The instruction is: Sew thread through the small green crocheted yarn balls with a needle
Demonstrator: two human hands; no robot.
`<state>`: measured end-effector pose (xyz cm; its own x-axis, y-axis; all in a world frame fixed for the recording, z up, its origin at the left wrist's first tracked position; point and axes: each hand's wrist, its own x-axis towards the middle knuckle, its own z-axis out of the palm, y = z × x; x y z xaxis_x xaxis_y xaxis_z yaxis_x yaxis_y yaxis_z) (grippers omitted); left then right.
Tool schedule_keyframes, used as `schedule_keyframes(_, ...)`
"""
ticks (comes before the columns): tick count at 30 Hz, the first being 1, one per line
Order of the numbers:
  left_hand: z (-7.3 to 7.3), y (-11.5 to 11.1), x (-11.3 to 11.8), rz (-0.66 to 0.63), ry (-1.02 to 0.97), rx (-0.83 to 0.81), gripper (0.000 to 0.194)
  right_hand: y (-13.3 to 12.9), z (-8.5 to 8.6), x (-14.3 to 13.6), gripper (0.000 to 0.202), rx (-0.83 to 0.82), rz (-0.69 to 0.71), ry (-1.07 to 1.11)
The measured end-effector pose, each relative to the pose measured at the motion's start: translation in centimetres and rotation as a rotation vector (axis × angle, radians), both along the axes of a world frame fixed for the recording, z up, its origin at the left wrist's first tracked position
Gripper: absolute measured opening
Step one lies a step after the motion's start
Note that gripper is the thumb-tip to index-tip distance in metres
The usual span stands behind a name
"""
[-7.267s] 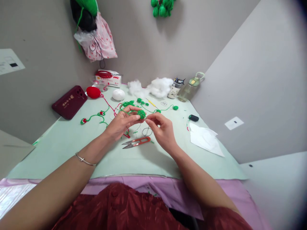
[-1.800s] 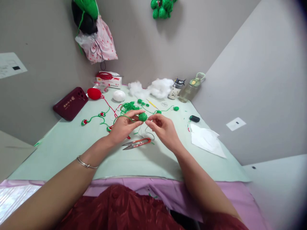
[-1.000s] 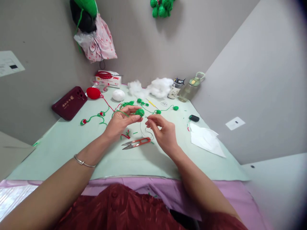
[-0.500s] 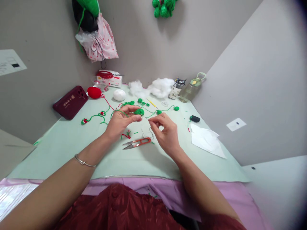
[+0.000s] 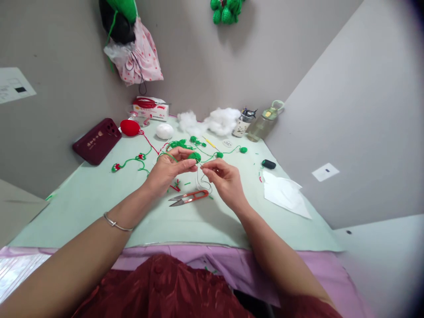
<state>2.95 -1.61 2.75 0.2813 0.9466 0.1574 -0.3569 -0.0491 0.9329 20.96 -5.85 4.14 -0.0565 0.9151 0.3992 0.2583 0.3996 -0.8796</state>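
Between the thumb and fingers of my left hand (image 5: 165,171) is a small green crocheted ball (image 5: 195,157), with a strand of green yarn running back over the fingers. My right hand (image 5: 227,180) is closed in a pinch on a thin needle close to the ball's lower right side. The needle is mostly hidden by the fingertips. Dark thread (image 5: 209,185) hangs in a loop below both hands. Under them on the table lie orange-handled thread snips (image 5: 200,194), blades pointing left.
Red and green yarn scraps (image 5: 175,187) lie by the snips. Behind the hands are green crocheted pieces (image 5: 243,150), a yellow crochet hook (image 5: 210,142), white stuffing (image 5: 222,121) and red yarn (image 5: 130,127). A phone (image 5: 97,141) stands left; black thread (image 5: 269,164) and white paper (image 5: 286,194) lie right.
My right hand has moved slightly left, nearer to the ball. The ball has shifted a little to the right and down in my left hand's grip.
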Motion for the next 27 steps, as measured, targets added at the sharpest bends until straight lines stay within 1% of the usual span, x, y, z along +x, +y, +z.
schedule_keyframes(4,-0.1,-0.1,0.3,-0.023,-0.014,-0.012,0.029,0.2,-0.1,-0.1,0.014,-0.132,0.051,0.12)
schedule_keyframes(8,-0.3,-0.3,0.5,0.024,0.098,0.065,0.033,0.1,0.1,-0.3,0.023,-0.153,0.021,0.14)
schedule_keyframes(12,-0.8,-0.6,0.7,0.085,0.216,0.128,0.032,0.2,0.0,-0.4,0.024,-0.144,0.019,0.17)
schedule_keyframes(14,-1.2,-0.6,0.8,0.108,0.265,0.161,0.031,0.1,-0.3,-0.4,0.019,-0.072,-0.008,0.087)
schedule_keyframes(17,-1.6,-0.5,0.8,0.152,0.341,0.276,0.028,-0.1,-0.8,-0.5,0.009,0.111,-0.106,-0.22)
schedule_keyframes(19,-1.8,-0.4,0.7,0.166,0.4,0.366,0.023,-0.3,-0.9,-0.6,0.011,0.203,-0.165,-0.427)
schedule_keyframes(20,-1.9,-0.3,0.7,0.164,0.428,0.401,0.021,-0.3,-0.9,-0.6,0.013,0.231,-0.184,-0.488)
schedule_keyframes(21,-2.0,-0.3,0.7,0.157,0.448,0.426,0.019,-0.4,-0.7,-0.6,0.013,0.249,-0.193,-0.505)
schedule_keyframes(22,-2.1,-0.2,0.6,0.148,0.458,0.443,0.018,-0.4,-0.4,-0.5,0.012,0.252,-0.185,-0.473)
schedule_keyframes(24,-2.2,-0.1,0.6,0.137,0.461,0.455,0.02,-0.5,1.0,-0.1,0.008,0.196,-0.118,-0.28)
schedule_keyframes(25,-2.2,-0.1,0.6,0.137,0.459,0.453,0.022,-0.6,2.0,0.2,0.007,0.141,-0.062,-0.149)
schedule_keyframes(27,-2.3,0.1,0.5,0.148,0.461,0.439,0.024,-1.1,4.5,1.1,0.01,-0.007,0.057,0.073)
